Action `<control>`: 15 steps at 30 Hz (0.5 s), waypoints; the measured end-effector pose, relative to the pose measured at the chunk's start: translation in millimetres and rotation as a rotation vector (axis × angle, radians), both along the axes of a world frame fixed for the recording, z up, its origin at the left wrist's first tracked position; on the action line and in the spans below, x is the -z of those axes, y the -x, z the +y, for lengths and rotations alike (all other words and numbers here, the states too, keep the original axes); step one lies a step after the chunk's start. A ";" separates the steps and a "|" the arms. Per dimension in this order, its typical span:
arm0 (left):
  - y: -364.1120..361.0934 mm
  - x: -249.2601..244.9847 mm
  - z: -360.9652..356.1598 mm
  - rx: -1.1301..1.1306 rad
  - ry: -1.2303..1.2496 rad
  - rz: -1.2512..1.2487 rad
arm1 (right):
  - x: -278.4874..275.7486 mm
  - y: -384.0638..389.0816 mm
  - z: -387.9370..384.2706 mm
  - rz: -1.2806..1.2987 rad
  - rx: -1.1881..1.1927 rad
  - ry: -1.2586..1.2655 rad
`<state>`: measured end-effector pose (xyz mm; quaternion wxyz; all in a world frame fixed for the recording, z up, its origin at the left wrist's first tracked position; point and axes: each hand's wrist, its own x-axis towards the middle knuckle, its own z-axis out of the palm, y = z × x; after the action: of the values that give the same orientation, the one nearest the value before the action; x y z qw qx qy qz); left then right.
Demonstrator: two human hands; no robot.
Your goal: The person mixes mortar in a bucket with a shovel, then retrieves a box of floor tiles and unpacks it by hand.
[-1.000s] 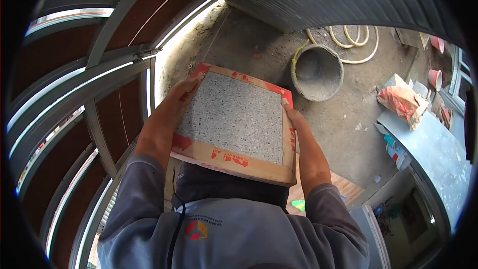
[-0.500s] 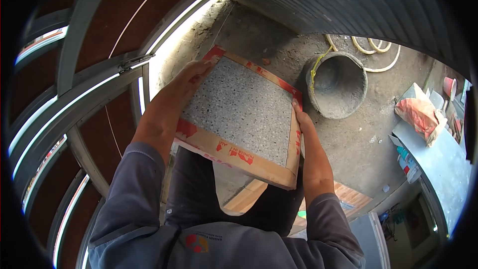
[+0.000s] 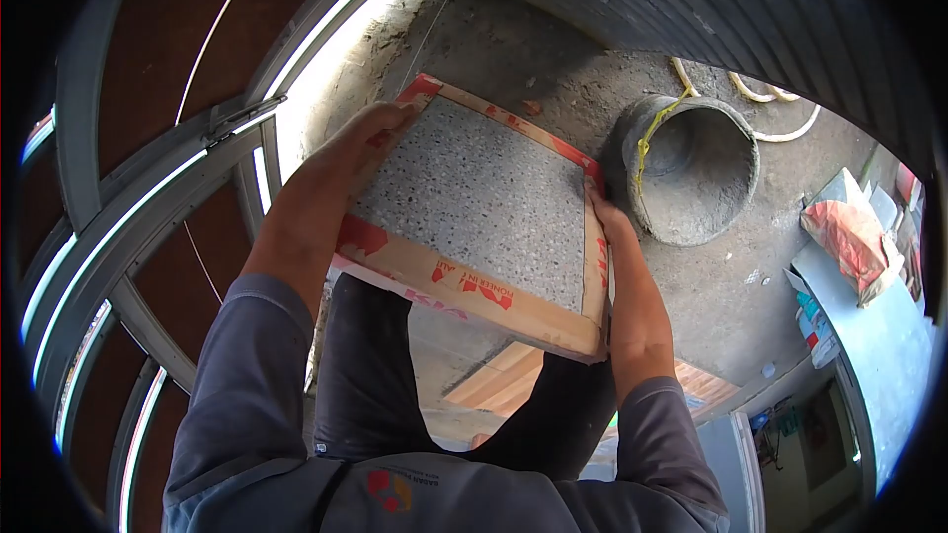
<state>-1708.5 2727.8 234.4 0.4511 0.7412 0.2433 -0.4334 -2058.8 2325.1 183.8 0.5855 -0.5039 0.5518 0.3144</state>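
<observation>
A box of floor tiles is held up in front of my body. Its top is a grey speckled tile face, framed by brown cardboard with torn red print. My left hand grips the box's left edge near the far corner, the fingers partly hidden behind it. On the opposite edge my right hand is closed around the side, thumb against the rim. The box sits tilted above my legs, apart from the floor. Just beyond my right hand stands a black bucket crusted with cement, with yellow cord on its rim.
A metal-framed door with brown panels lies on the left. Corrugated sheeting closes off the far side. A pale hose curls behind the bucket. At right, a crumpled paper bag rests by a light board. Wood-look planks lie below.
The box has shifted slightly in my hands' hold and its near side shows more. My legs appear farther apart. The bucket and surroundings sit farther right in view at the right side.
</observation>
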 end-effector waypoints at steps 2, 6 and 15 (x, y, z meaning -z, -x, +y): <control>-16.2 15.1 3.7 0.144 -0.128 0.033 | -1.8 -10.4 0.0 -0.056 -0.033 0.030; -19.7 -10.0 -9.3 0.374 -0.320 0.107 | -8.8 -18.3 -5.6 0.050 -0.008 -0.035; -57.8 -65.0 -12.8 0.707 -0.395 0.437 | -43.0 -16.6 -1.4 0.082 0.171 -0.294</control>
<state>-1650.7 2715.0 299.3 0.0636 0.7418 0.1427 -0.6521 -2042.2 2323.7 226.7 0.6545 -0.3508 0.5642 0.3610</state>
